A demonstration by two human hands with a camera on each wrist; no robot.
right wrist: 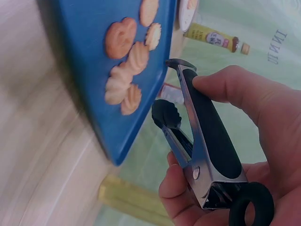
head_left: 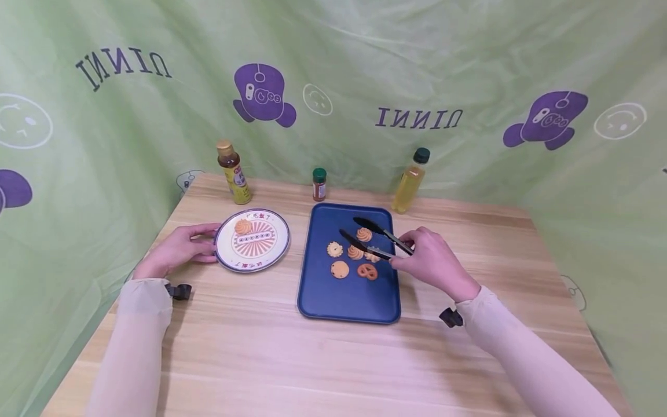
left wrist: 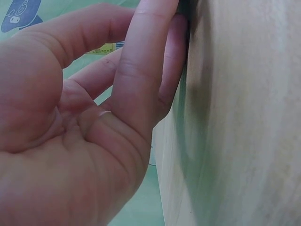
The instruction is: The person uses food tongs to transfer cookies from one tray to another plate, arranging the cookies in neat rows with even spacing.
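Note:
My left hand (head_left: 179, 249) is at the left rim of the white plate (head_left: 276, 255), its fingers relaxed and touching the edge. A swirl cookie (head_left: 243, 226) sits near the plate's upper left. My right hand (head_left: 429, 258) grips black-tipped metal tongs (right wrist: 207, 122), its thumb along one dark handle pad. The tong arms stand apart over the blue tray (head_left: 339, 301), with nothing pinched between the tips. Several cookies lie on the tray, among them a pretzel-shaped cookie (head_left: 367, 271), a round speckled cookie (head_left: 340, 269), a flower-shaped cookie (head_left: 334, 249) and a swirl cookie (head_left: 363, 234).
Behind the plate stands a yellow-labelled bottle (head_left: 237, 179). A small green-capped spice jar (head_left: 319, 186) is behind the tray, and a bottle of yellow oil (head_left: 409, 185) at its back right. A green printed curtain (head_left: 344, 69) hangs around the wooden table (head_left: 250, 347).

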